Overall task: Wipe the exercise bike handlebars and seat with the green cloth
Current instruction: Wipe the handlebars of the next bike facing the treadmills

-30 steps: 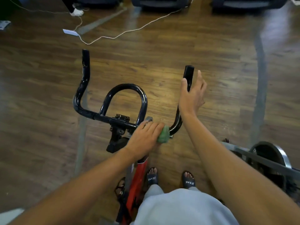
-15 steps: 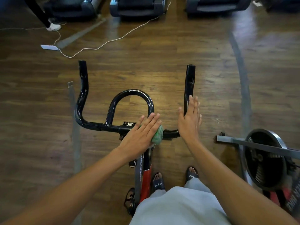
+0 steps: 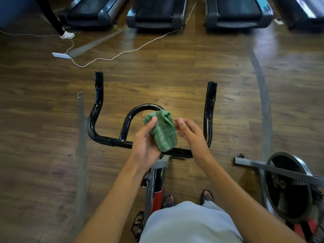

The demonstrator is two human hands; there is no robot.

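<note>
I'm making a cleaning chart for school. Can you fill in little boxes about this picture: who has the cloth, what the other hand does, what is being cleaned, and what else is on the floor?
Cloth holder: the left hand grips the green cloth, lifted above the bars
Other hand: the right hand is open, fingers beside the cloth
Being cleaned: black handlebars of the exercise bike
Cloth on bars: no, not touching now
Seat: not in view
On the floor: white cable, treadmills at the far side

There is one crumpled green cloth (image 3: 163,131), between the fingers of two bare hands, left (image 3: 146,142) and right (image 3: 190,133). Beyond the fingers are one black curved metal handlebar (image 3: 98,109), four dark treadmills (image 3: 157,13) and one white cable (image 3: 122,52).
</note>
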